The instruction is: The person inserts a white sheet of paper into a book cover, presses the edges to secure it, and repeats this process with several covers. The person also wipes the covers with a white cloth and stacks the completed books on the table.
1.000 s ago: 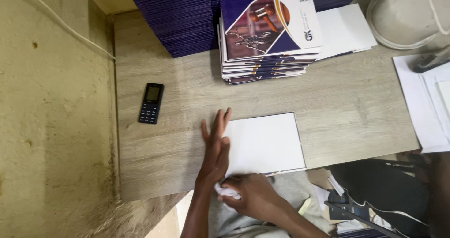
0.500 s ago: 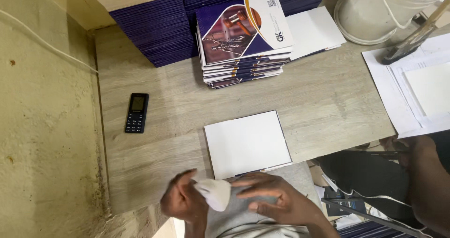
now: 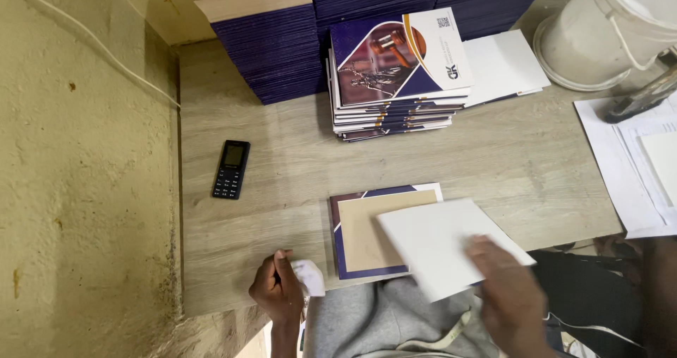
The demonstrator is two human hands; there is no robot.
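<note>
Lifting a white sheet (image 3: 451, 249) off the open book cover (image 3: 370, 234) on the surface (image 3: 282, 167), the right hand (image 3: 511, 294) grips it while the left hand (image 3: 278, 291) clenches a white cloth (image 3: 308, 277) (likely wiping comes next).

wooden table (image 3: 282, 153) carries a phone (image 3: 231, 169), book stacks (image 3: 395, 83), bucket (image 3: 606, 33), papers (image 3: 635, 174).

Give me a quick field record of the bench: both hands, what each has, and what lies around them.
left hand: closed grip on a small white cloth, at the near table edge
right hand: on a white sheet, tilted over the cover
open cover: flat on the table, brown board inside, purple border
phone: black, left of the cover, apart from both hands
booklet stack: behind the cover
white bucket: far right corner
</note>
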